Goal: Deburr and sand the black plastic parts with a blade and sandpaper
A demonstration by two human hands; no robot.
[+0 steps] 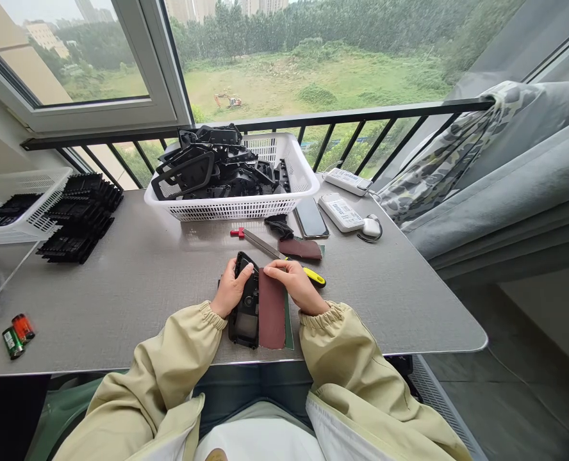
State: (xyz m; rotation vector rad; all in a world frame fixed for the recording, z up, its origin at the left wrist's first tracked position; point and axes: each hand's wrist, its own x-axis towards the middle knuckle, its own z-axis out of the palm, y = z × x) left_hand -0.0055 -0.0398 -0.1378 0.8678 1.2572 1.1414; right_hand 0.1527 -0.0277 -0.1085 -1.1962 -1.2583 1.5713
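Note:
My left hand [229,289] grips a black plastic casing [244,323] along its left edge, thumb on top. The casing stands near the table's front edge, tilted slightly. Right beside it is a strip of reddish-brown sandpaper [272,314] with a green backing showing along its right side. The fingers of my right hand [298,285] are closed on the sandpaper's upper end, close to the casing. Just beyond that hand lies a file [264,246] with a yellow and black handle, partly covered by the hand. Behind it is a second piece of sandpaper [302,249].
A white basket [246,208] heaped with black plastic parts stands at the back. Left are stacked black parts [80,214], another white basket [49,176] and batteries [18,334]. A phone [312,218], a black cloth-like item [279,225] and white boxes [341,212] lie back right.

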